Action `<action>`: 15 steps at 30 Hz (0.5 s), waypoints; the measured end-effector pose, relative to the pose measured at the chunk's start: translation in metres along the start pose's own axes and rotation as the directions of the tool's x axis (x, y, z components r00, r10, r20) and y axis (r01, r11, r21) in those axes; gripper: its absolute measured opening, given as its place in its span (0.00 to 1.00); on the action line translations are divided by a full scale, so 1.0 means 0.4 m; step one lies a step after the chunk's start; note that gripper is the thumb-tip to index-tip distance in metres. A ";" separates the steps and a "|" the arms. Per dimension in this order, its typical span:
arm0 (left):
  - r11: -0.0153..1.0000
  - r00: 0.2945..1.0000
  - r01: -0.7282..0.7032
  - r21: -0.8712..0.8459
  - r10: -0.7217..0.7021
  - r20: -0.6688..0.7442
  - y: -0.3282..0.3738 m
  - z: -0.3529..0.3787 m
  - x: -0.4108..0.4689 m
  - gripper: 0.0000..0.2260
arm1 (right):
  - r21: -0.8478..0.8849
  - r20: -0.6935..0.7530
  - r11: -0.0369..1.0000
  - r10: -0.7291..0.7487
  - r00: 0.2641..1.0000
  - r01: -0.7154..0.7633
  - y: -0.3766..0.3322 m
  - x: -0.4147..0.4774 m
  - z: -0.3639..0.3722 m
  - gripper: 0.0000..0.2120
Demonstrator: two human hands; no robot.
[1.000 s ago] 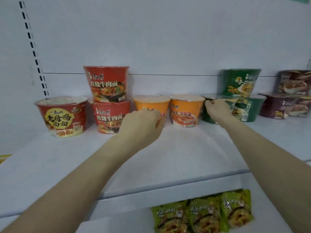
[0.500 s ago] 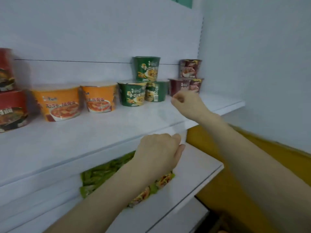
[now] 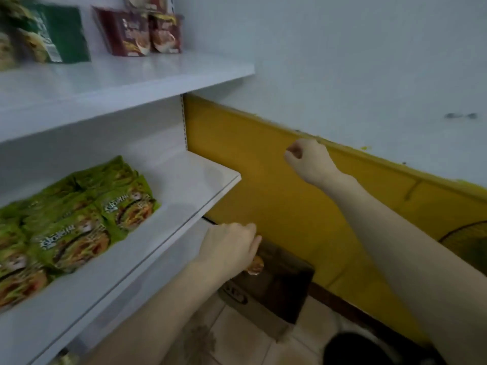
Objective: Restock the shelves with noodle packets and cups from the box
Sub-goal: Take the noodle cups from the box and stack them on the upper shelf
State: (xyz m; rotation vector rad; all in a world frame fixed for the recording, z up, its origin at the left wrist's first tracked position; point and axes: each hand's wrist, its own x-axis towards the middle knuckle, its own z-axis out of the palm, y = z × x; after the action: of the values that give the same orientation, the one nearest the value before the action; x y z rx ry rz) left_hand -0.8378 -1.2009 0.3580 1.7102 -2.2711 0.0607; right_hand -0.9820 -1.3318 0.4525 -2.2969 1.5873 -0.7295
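A brown cardboard box (image 3: 279,288) stands open on the floor below the shelves; something orange (image 3: 256,265) shows inside it, too blurred to name. My left hand (image 3: 228,248) hangs just above the box's near corner with loosely curled fingers and holds nothing. My right hand (image 3: 308,159) is higher, in front of the yellow wall panel, curled into an empty fist. Green noodle packets (image 3: 79,219) lie in rows on the middle shelf (image 3: 184,196). Dark red cups (image 3: 139,32) and green cups (image 3: 47,32) stand on the upper shelf (image 3: 163,75).
The right ends of both shelves are bare. A yellow panel (image 3: 276,196) runs along the white wall to the right. The floor is tiled (image 3: 237,338), and a dark shape (image 3: 369,349) sits at the bottom edge.
The view has swung right and down from the cup shelf to the box. Both hands have come off the shelf; my left hand has dropped towards the box.
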 end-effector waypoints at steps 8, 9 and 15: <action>0.993 0.921 0.120 0.020 -0.119 0.370 -0.051 0.317 0.056 0.15 | -0.012 0.178 0.959 0.280 0.943 -0.283 0.298 0.031 0.140 0.15; 0.989 0.899 0.149 0.015 -0.142 0.415 -0.071 0.357 0.066 0.15 | -0.013 0.195 0.949 0.311 0.930 -0.314 0.329 0.046 0.166 0.15; 0.905 0.700 0.424 0.033 -0.351 0.622 -0.156 0.550 0.173 0.16 | -0.017 0.327 0.868 0.473 0.818 -0.496 0.502 0.141 0.355 0.15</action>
State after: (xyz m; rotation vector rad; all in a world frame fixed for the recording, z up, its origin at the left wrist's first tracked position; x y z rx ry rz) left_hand -0.8420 -1.3300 0.1571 2.3622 -2.1592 -0.8286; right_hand -1.0504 -1.4688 0.2519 -1.7239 1.8334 -0.2571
